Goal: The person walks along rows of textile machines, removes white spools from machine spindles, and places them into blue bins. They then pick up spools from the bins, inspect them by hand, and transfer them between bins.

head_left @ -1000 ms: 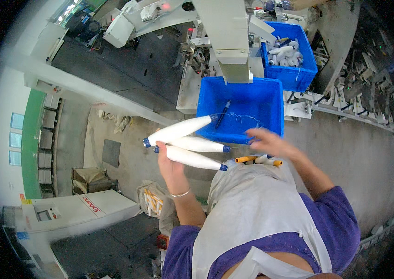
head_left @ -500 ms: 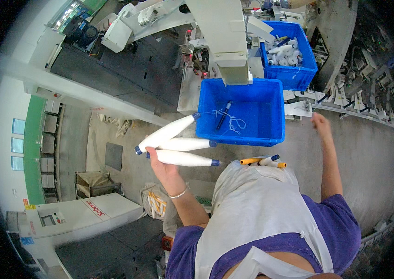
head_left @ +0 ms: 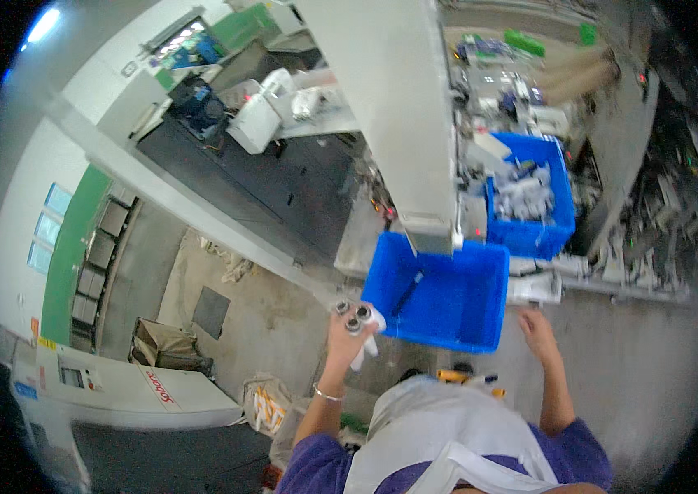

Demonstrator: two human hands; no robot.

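Observation:
White yarn bobbins [head_left: 378, 319] are gripped in my left hand [head_left: 340, 344], held upright with three ringed tube ends facing up. That hand is closed round them beside the left wall of a blue plastic crate [head_left: 456, 339]. Inside the crate lies a dark, slender tube [head_left: 408, 294]. My right hand [head_left: 538, 331] is off the crate's right side with its fingers curled together. Anything between those fingers is too small and blurred to make out.
Another blue crate [head_left: 532, 240], holding several white bobbins, stands behind on the right. A pale machine column [head_left: 390, 115] rises over the near crate. Yellow and dark tubes [head_left: 456, 376] stick out at my apron's top. A sack of yellow-and-white tubes [head_left: 266, 407] sits left.
My left hand has turned the bobbins from lying sideways to end-up and brought them closer to the crate. My right hand is lower and nearer the crate. The whole view has shifted.

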